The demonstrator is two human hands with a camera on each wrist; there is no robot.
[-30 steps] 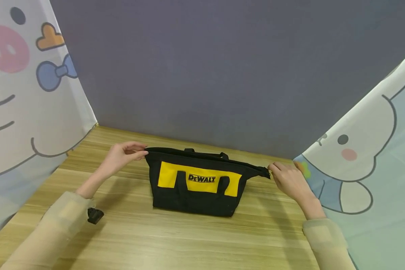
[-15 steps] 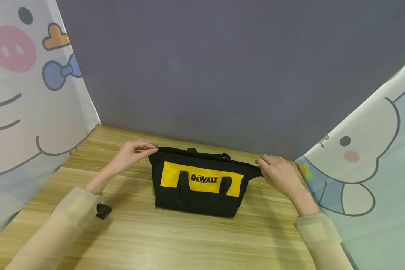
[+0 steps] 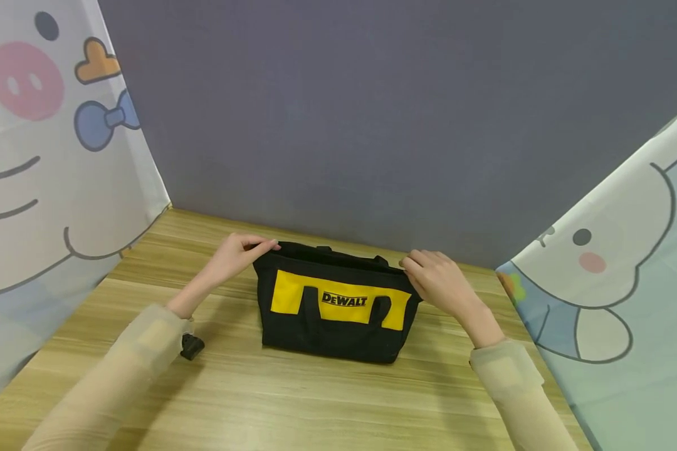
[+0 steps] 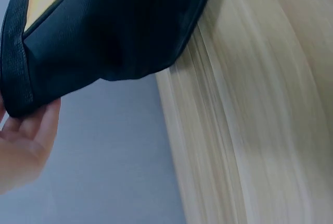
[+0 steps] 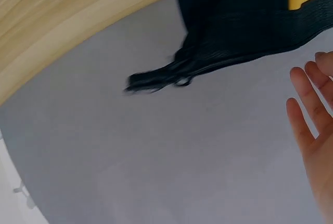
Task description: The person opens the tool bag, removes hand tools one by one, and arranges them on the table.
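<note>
A black and yellow DeWalt tool bag (image 3: 338,341) stands upright on the wooden table, its long top opening slightly parted. My left hand (image 3: 236,255) pinches the left corner of the bag's rim between thumb and fingers. In the left wrist view, the fingers of that hand (image 4: 26,148) reach behind the black corner. Over the right end of the rim is my right hand (image 3: 437,279). Seen from the right wrist, this hand (image 5: 315,109) has its fingers fairly straight beside the rim, holding nothing. The bag's right zipper end (image 5: 151,79) sticks out free there.
A grey wall panel (image 3: 338,125) rises behind the table (image 3: 293,407). Cartoon-printed cloths hang at the left (image 3: 28,156) and right (image 3: 603,294). A small black piece (image 3: 192,346) shows at the left cuff. Two strap handles (image 3: 311,310) hang over the bag's front.
My right hand has let go of the zipper end and moved left along the rim. My left hand has moved slightly right, still on its corner. The opening is wider.
</note>
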